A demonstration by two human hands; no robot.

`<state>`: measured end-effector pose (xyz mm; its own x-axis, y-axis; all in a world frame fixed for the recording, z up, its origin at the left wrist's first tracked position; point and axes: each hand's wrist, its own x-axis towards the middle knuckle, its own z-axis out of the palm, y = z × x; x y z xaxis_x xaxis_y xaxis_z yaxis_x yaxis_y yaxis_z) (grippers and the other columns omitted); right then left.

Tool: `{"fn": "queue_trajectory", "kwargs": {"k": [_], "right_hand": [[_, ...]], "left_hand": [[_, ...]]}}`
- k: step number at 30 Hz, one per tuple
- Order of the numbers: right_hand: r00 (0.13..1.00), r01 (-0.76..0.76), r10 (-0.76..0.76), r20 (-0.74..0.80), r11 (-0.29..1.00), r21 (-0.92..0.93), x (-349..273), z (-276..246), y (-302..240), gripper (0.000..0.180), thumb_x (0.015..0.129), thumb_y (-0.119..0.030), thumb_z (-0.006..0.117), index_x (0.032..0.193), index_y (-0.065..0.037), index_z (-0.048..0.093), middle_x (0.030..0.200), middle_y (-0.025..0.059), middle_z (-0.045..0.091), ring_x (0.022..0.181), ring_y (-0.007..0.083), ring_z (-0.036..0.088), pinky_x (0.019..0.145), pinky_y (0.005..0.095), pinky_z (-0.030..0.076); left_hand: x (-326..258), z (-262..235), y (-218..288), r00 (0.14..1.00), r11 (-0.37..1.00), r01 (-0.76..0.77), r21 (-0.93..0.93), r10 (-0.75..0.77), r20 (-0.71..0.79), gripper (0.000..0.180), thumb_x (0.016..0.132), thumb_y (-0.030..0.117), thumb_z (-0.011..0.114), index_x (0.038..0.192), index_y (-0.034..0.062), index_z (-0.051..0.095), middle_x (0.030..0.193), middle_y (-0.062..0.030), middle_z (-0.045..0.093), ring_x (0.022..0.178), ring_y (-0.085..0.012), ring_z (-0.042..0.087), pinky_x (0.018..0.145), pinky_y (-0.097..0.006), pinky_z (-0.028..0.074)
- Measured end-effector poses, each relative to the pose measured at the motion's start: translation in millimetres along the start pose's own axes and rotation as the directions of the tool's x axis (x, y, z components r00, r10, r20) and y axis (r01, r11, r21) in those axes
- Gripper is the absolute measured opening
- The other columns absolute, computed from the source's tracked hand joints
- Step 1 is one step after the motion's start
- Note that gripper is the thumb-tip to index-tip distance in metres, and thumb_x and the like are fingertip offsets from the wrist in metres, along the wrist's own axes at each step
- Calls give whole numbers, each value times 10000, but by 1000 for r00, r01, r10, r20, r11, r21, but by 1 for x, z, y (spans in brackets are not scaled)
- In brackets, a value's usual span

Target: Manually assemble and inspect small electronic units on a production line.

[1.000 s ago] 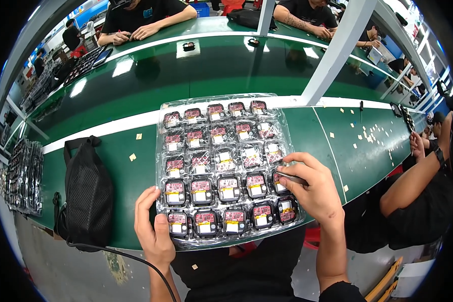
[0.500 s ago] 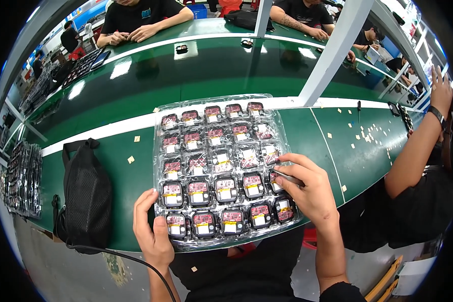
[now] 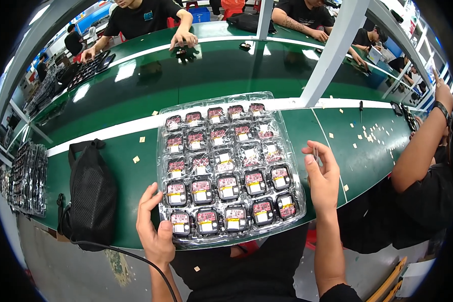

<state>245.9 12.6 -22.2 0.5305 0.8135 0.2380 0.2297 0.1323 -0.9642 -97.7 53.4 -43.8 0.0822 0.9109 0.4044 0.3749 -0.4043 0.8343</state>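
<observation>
A clear plastic tray (image 3: pixel 226 98) lies on the green bench, with rows of small black square-cased devices (image 3: pixel 227 186) in its pockets. Red circuit boards, white blocks and yellow strips show inside the cases. At the tray's near left edge is my left hand (image 3: pixel 155 224), thumb and fingers apart and touching the rim. My right hand (image 3: pixel 321 178) is raised just off the tray's right side, fingers pinching slim metal tweezers (image 3: pixel 315 153). Most of the tweezers is hidden by the fingers.
A black mesh bag (image 3: pixel 92 196) lies left of the tray, and stacked trays (image 3: pixel 27 176) stand farther left. Small pale square pieces (image 3: pixel 370 136) and a screwdriver (image 3: pixel 361 108) are scattered at right. A white post (image 3: pixel 334 55) rises beyond the tray. Co-workers sit across and at right.
My right hand has lifted away from the tray to the right, uncovering a device there. The person across has reached one hand to a device on the belt and the other leftward.
</observation>
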Motion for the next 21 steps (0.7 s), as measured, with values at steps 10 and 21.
{"fn": "queue_trajectory", "kwargs": {"k": [10, 21], "right_hand": [[992, -124, 124, -29, 992, -2, -11, 0, 18, 217, 1028, -116, 654, 1177, 43, 660, 906, 0, 668, 816, 29, 575, 717, 197, 458], [992, -123, 119, -47, 988, -92, -12, 4, 17, 118, 975, -51, 689, 1030, 51, 704, 804, -12, 668, 681, 7, 538, 587, 210, 431]], "left_hand": [[-5, 4, -12, 998, 998, 17, -61, -20, -53, 770, 999, 648, 507, 1239, -77, 611, 1401, -293, 570, 1296, -383, 568, 1123, -482, 402], [-2, 6, -9, 998, 995, -15, -97, 10, -55, 758, 1014, 617, 505, 1242, -100, 597, 1403, -293, 560, 1299, -368, 566, 1129, -478, 395]]}}
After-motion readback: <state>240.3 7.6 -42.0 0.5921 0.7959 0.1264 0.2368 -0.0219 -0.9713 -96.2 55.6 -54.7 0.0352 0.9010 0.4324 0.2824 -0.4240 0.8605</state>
